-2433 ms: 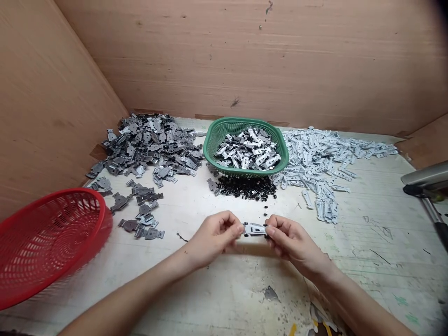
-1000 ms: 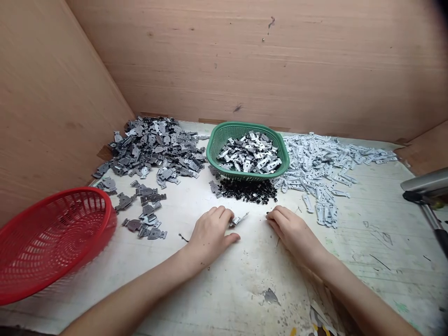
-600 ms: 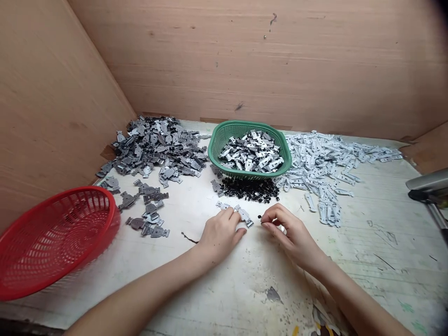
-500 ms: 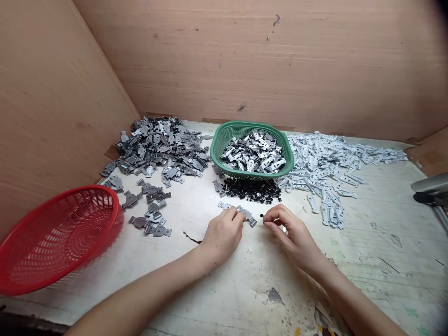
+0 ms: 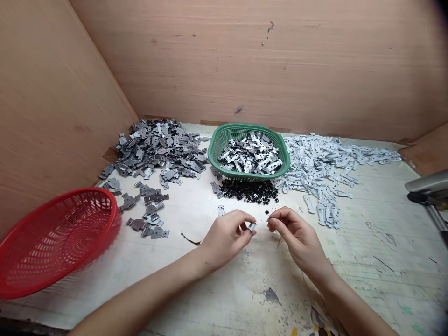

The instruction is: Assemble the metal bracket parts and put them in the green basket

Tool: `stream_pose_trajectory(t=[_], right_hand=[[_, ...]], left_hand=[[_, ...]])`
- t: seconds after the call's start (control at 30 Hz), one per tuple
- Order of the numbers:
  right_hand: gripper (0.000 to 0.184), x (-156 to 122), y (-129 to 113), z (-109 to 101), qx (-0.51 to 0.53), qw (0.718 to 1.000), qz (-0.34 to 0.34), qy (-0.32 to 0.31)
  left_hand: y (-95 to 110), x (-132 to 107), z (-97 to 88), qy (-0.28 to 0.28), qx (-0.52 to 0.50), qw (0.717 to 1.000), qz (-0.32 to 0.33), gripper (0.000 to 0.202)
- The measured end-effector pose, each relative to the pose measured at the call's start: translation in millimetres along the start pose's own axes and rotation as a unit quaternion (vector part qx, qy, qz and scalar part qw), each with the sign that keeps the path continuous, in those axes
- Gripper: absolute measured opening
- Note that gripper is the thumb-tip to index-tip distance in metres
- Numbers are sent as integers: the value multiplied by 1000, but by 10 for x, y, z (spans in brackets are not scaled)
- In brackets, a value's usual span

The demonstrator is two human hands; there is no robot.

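Note:
My left hand (image 5: 229, 235) pinches a small metal plate (image 5: 251, 227) between thumb and forefinger, just above the table. Facing it, my right hand (image 5: 296, 233) is closed in a pinch; what sits at its fingertips is too small to make out. One black button-like piece (image 5: 266, 212) lies on the table close to the right fingertips. Beyond my left hand, another metal piece (image 5: 220, 210) is partly in view. A heap of small black pieces (image 5: 250, 191) lies in front of the green basket (image 5: 249, 176), which holds many metal parts.
Grey metal plates (image 5: 161, 147) are piled at the back left, with several loose ones (image 5: 150, 214) nearer. White-silver strips (image 5: 315, 163) spread at the back right. A red basket (image 5: 114, 219) tilts at the left. A metal tool (image 5: 427, 186) juts in from the right edge. Board walls enclose the table.
My left hand has picked a metal plate up off the table and turned, its thumb side now toward my right hand. My right hand stays pinched and has moved slightly right.

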State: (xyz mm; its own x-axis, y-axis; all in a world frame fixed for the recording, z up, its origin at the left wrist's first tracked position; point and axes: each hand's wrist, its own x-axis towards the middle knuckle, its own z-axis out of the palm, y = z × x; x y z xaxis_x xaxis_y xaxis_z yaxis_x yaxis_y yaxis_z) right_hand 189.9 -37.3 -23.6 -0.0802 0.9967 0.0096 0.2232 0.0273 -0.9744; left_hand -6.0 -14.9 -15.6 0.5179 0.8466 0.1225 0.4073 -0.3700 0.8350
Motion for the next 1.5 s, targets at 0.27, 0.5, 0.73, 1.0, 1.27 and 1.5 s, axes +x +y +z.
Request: stream_pose_trajectory(t=[0.27, 0.5, 0.73, 1.0, 1.27, 1.5], right_hand=[[12, -183, -32, 324, -29, 997, -68, 15], [9, -134, 75, 281, -84, 987, -134, 15], [14, -92, 3, 164, 61, 996, 36, -62], [9, -100, -20, 134, -117, 991, -51, -44], [16, -167, -3, 190, -261, 944, -198, -38], [17, -186, -21, 247, -280, 928, -244, -3]], left_hand=[[14, -31, 141, 56, -377, 890, -253, 35], [9, -30, 75, 31, -411, 860, -301, 26], [-24, -29, -8, -61, -392, 840, -370, 27], [-22, -66, 46, -39, -420, 834, -355, 32], [10, -56, 35, 10, -432, 834, -343, 34], [71, -54, -3, 21, -410, 840, -355, 30]])
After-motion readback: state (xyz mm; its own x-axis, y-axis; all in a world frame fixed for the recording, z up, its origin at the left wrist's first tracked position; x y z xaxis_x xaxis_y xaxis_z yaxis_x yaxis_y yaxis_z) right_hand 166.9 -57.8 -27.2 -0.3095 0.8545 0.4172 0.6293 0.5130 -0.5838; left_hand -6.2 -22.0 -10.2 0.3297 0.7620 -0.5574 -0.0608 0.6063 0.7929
